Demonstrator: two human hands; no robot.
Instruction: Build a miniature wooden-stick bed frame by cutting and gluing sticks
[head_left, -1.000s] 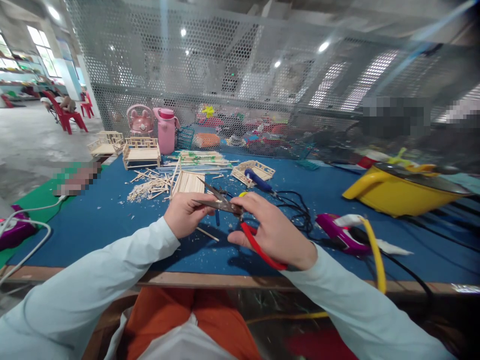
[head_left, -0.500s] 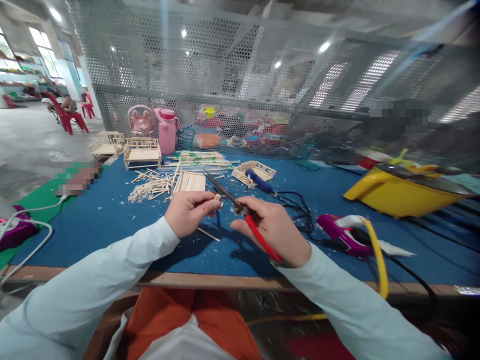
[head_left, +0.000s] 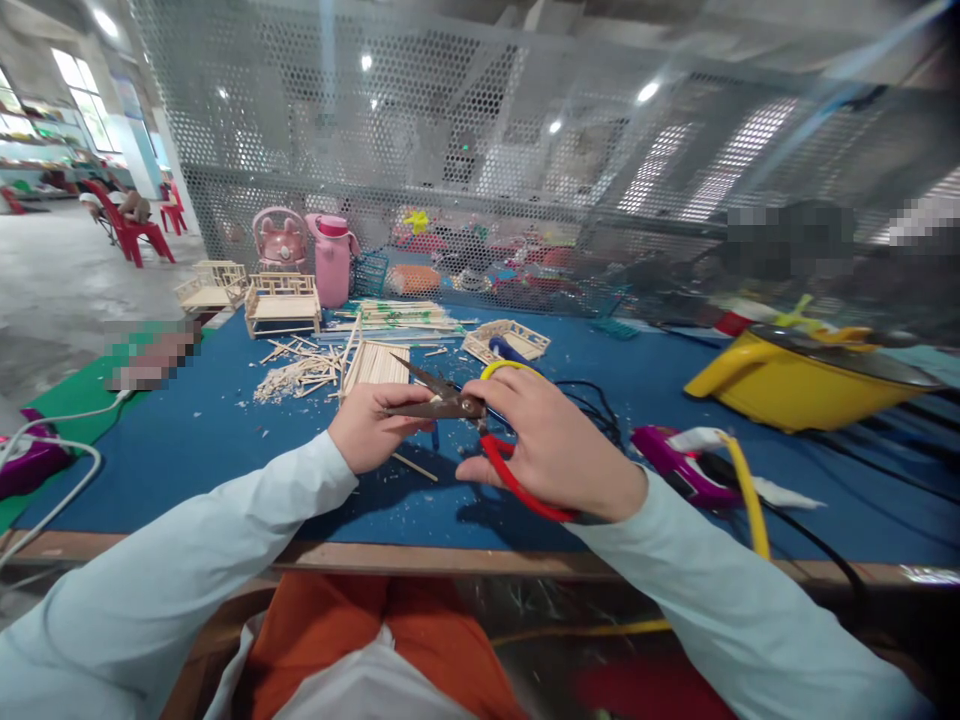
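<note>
On a clock centred on the scissors [head_left: 469,406], with the wearer at six, the desk [head_left: 300,500] spreads all around. The scissors are in the right hand [head_left: 559,440], their blades reaching the left hand [head_left: 371,425], which holds a stick piece [head_left: 437,399]. A loose stick [head_left: 415,467] lies at eight. The slatted panel [head_left: 386,362] lies at eleven, with the cut-stick pile [head_left: 300,376] left of it at ten and the stick bundle [head_left: 401,314] behind. Farther toward ten stand two miniature benches [head_left: 283,304], side by side; the flask [head_left: 332,262] is just right of the nearer one. At one, the cord-fed tool [head_left: 510,350] overlaps the stick tray [head_left: 517,340]. The pot [head_left: 810,385] sits at two, the handheld device [head_left: 686,468] at three. The mesh screen [head_left: 450,150] rises beyond, across twelve.
</note>
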